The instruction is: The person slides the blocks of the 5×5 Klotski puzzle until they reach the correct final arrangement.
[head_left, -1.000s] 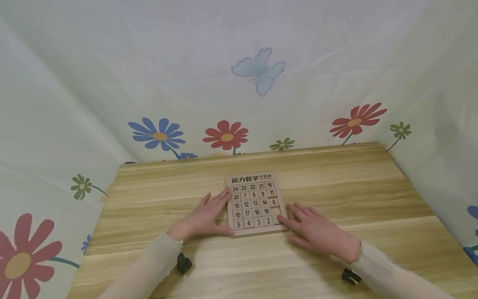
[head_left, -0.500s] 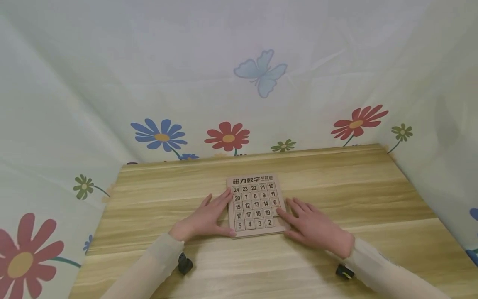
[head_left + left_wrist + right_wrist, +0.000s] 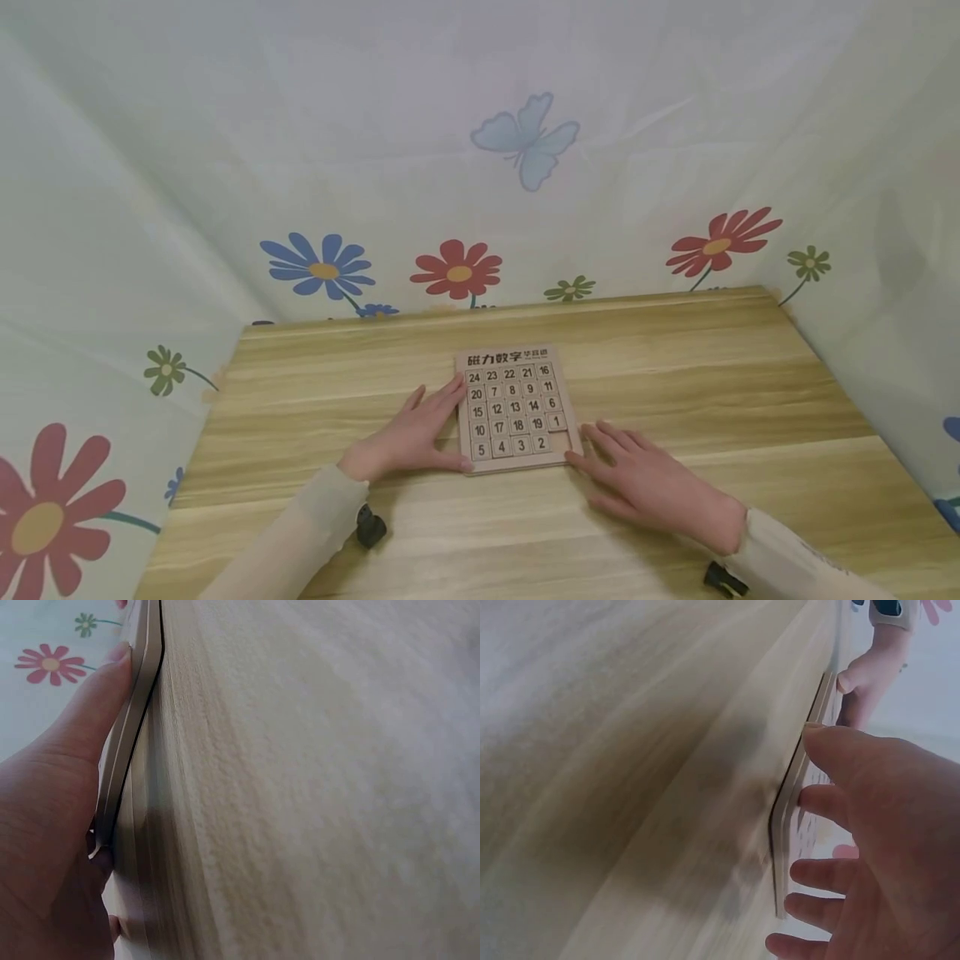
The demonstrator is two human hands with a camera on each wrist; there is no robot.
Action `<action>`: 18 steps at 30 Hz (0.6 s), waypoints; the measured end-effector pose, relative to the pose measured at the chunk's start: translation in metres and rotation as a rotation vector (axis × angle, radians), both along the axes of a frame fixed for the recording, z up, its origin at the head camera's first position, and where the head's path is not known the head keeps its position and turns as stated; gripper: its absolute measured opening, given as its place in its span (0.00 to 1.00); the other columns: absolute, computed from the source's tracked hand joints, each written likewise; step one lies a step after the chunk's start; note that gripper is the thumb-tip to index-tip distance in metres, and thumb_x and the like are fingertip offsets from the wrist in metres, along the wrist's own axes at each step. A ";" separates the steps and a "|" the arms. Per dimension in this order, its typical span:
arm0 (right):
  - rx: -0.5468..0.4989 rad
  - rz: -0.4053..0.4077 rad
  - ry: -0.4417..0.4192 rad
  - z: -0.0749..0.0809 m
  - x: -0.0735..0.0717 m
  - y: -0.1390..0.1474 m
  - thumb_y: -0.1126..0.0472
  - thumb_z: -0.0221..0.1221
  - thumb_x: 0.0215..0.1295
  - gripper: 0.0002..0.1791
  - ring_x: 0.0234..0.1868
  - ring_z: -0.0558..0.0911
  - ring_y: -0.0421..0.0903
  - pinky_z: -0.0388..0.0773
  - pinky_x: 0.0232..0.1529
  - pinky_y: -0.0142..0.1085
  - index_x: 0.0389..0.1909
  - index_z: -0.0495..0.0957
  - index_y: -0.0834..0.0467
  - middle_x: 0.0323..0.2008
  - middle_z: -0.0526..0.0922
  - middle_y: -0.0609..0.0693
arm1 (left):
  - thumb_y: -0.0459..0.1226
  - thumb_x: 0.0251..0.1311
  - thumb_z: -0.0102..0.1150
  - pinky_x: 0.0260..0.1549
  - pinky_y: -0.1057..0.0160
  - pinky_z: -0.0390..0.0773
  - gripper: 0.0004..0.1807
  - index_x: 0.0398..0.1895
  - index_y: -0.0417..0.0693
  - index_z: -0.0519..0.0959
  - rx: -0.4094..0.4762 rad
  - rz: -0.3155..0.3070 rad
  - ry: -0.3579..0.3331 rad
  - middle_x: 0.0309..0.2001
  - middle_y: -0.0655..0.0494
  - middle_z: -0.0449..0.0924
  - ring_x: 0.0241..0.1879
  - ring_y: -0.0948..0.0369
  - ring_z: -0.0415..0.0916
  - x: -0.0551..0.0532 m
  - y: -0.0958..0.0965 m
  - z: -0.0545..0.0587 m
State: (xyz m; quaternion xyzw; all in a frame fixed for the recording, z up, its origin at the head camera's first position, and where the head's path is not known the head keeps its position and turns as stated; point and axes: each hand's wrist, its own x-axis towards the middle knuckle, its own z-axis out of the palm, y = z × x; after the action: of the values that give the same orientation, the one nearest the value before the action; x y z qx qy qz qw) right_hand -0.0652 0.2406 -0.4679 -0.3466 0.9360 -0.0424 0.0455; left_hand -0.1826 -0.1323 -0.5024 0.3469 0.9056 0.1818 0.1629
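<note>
Number-tile board (image 3: 517, 463), flat on the tabletop (image 3: 675, 350) between my two grips; tile 1 shifted.
Tile 1 (image 3: 556, 422), uncovered since a half-second ago, sits below tile 6 (image 3: 552, 403); vacant slot (image 3: 560, 443), just beyond my right grip (image 3: 648, 487), now bordered by tile 2 (image 3: 541, 443), so I judge either 1 or 2 could slide there. Right grip: digits apart, clasping nothing, forefinger at the board's near corner. Left grip (image 3: 408, 433): thumb and fingers spread, touching the board's edge beside it.

A pale, creased backdrop (image 3: 360, 125) with printed flowers (image 3: 459, 273) and butterfly (image 3: 528, 143) encloses a wood-grain table (image 3: 675, 367).
</note>
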 end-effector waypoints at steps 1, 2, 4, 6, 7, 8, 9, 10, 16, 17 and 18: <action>-0.006 -0.004 -0.003 0.000 0.000 0.001 0.41 0.56 0.77 0.31 0.76 0.65 0.67 0.67 0.71 0.66 0.76 0.71 0.46 0.77 0.65 0.63 | 0.76 0.51 0.62 0.80 0.41 0.32 0.72 0.86 0.47 0.40 0.001 0.000 -0.002 0.85 0.54 0.30 0.83 0.54 0.37 0.000 0.000 0.000; -0.011 -0.009 -0.005 0.000 0.000 0.001 0.41 0.56 0.77 0.31 0.76 0.65 0.66 0.67 0.71 0.66 0.76 0.71 0.45 0.77 0.66 0.63 | 0.76 0.51 0.62 0.80 0.41 0.32 0.72 0.86 0.47 0.39 0.000 -0.001 -0.004 0.85 0.54 0.30 0.83 0.55 0.37 -0.001 0.000 0.000; -0.022 -0.023 -0.006 -0.001 -0.002 0.001 0.40 0.56 0.76 0.31 0.76 0.65 0.66 0.65 0.71 0.66 0.76 0.71 0.44 0.77 0.65 0.63 | 0.76 0.50 0.62 0.80 0.41 0.32 0.72 0.86 0.46 0.40 0.000 0.000 -0.007 0.85 0.55 0.30 0.83 0.55 0.37 -0.001 0.000 0.000; -0.036 -0.036 0.001 -0.001 -0.005 0.000 0.40 0.57 0.76 0.31 0.76 0.65 0.67 0.65 0.71 0.66 0.76 0.71 0.44 0.76 0.65 0.64 | 0.77 0.50 0.61 0.80 0.42 0.32 0.72 0.86 0.47 0.40 -0.001 0.002 -0.007 0.85 0.55 0.30 0.83 0.55 0.37 -0.001 0.000 0.000; -0.040 -0.041 0.003 -0.002 -0.006 0.000 0.40 0.57 0.76 0.31 0.75 0.65 0.67 0.65 0.71 0.66 0.76 0.71 0.45 0.76 0.65 0.65 | 0.77 0.50 0.61 0.80 0.42 0.31 0.72 0.86 0.47 0.40 -0.001 0.002 -0.009 0.85 0.55 0.29 0.83 0.55 0.37 -0.001 0.000 0.000; -0.038 -0.044 0.006 -0.002 -0.007 -0.001 0.40 0.57 0.76 0.32 0.75 0.66 0.67 0.65 0.71 0.66 0.76 0.71 0.45 0.76 0.65 0.65 | 0.77 0.50 0.61 0.80 0.42 0.31 0.72 0.86 0.47 0.40 -0.001 0.003 -0.010 0.85 0.56 0.30 0.83 0.56 0.37 -0.001 0.000 0.000; -0.039 -0.046 0.009 -0.002 -0.008 -0.002 0.40 0.57 0.76 0.32 0.75 0.65 0.67 0.65 0.71 0.66 0.76 0.71 0.46 0.76 0.65 0.66 | 0.77 0.50 0.61 0.80 0.42 0.32 0.72 0.86 0.47 0.40 0.000 0.002 -0.008 0.85 0.56 0.30 0.83 0.56 0.37 0.000 0.000 0.000; -0.036 -0.047 0.010 -0.003 -0.008 -0.002 0.40 0.57 0.76 0.32 0.75 0.65 0.67 0.66 0.71 0.66 0.76 0.70 0.46 0.76 0.64 0.66 | 0.76 0.51 0.61 0.80 0.42 0.32 0.72 0.86 0.47 0.40 0.003 0.001 -0.008 0.85 0.56 0.30 0.83 0.56 0.37 0.000 0.000 0.000; -0.012 -0.012 0.008 -0.001 -0.004 -0.003 0.40 0.57 0.76 0.32 0.76 0.65 0.67 0.66 0.72 0.65 0.75 0.72 0.47 0.76 0.65 0.65 | 0.75 0.52 0.63 0.80 0.40 0.33 0.71 0.86 0.45 0.42 0.012 0.000 0.001 0.85 0.54 0.33 0.83 0.54 0.39 0.002 0.001 0.003; -0.006 -0.005 0.007 -0.001 -0.003 -0.002 0.40 0.57 0.76 0.31 0.76 0.65 0.66 0.66 0.72 0.65 0.75 0.72 0.46 0.77 0.65 0.65 | 0.75 0.52 0.63 0.80 0.40 0.33 0.71 0.86 0.45 0.42 0.012 -0.001 0.002 0.85 0.53 0.33 0.83 0.54 0.39 0.002 0.001 0.004; -0.003 0.004 0.007 -0.001 -0.002 -0.002 0.40 0.57 0.76 0.31 0.76 0.65 0.65 0.66 0.72 0.64 0.75 0.72 0.46 0.77 0.65 0.64 | 0.74 0.52 0.63 0.80 0.39 0.33 0.71 0.85 0.44 0.43 0.012 -0.001 0.003 0.85 0.53 0.33 0.83 0.53 0.39 0.002 0.000 0.004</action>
State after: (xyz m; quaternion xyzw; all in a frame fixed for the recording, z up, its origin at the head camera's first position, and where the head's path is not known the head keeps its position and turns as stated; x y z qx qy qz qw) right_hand -0.0671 0.2391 -0.4686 -0.3486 0.9354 -0.0425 0.0421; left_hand -0.1806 -0.1322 -0.4982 0.3487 0.9045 0.1866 0.1594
